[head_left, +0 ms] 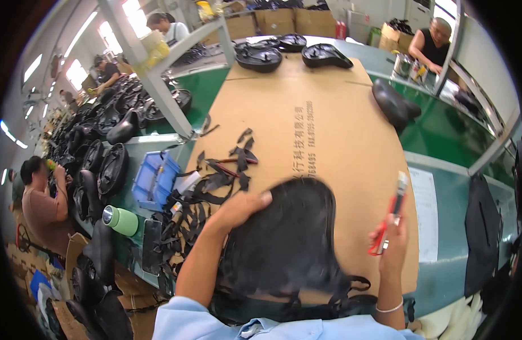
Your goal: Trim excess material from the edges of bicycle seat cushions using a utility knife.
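A black bicycle saddle (286,235), slightly blurred, is tilted up close to my body over the cardboard sheet (351,147). My left hand (244,208) grips its left edge, thumb on the face toward me and the other fingers hidden behind it. Off to the right, my right hand (392,241) is closed round a red utility knife (396,212) whose tip points up and away. The knife is apart from the saddle. Black trimmed strips (215,178) lie on the cardboard to the left of the saddle, and a thin strip (360,280) curls out by its lower right edge.
A blue plastic bin (154,180), a pale green flask (120,220) and a dark phone (152,245) stand or lie at left. Saddles (258,58) sit at the far edge, another (394,105) at right. Metal posts (153,93) frame the bench. Other people work at left and far right.
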Demonstrator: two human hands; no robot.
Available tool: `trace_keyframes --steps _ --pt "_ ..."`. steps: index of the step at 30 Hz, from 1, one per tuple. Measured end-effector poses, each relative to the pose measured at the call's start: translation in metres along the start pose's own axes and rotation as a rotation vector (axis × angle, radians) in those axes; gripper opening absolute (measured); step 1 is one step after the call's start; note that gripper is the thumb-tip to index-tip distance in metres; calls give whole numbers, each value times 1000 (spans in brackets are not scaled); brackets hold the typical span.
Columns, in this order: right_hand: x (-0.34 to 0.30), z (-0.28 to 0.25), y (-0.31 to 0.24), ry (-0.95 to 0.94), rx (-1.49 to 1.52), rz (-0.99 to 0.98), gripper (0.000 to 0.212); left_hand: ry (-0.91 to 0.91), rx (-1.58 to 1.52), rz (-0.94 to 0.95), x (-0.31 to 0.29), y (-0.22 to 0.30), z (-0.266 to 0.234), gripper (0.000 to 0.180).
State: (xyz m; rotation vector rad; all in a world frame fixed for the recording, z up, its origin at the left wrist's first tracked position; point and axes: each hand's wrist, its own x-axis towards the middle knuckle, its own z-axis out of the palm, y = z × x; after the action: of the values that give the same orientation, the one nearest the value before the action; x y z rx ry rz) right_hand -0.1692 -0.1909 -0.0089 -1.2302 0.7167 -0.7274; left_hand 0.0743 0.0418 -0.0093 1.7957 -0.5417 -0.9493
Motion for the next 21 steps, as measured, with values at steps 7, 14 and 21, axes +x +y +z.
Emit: trace_keyframes --steps 7,14,21 --pt "-9 -25 26 94 -69 -9 27 778 -994 352 115 3 -70 43" --pt "9 -24 32 55 -106 58 27 834 497 538 151 -22 54 43" --pt "109 -23 33 -97 -64 -60 32 -789 41 281 72 16 102 31"
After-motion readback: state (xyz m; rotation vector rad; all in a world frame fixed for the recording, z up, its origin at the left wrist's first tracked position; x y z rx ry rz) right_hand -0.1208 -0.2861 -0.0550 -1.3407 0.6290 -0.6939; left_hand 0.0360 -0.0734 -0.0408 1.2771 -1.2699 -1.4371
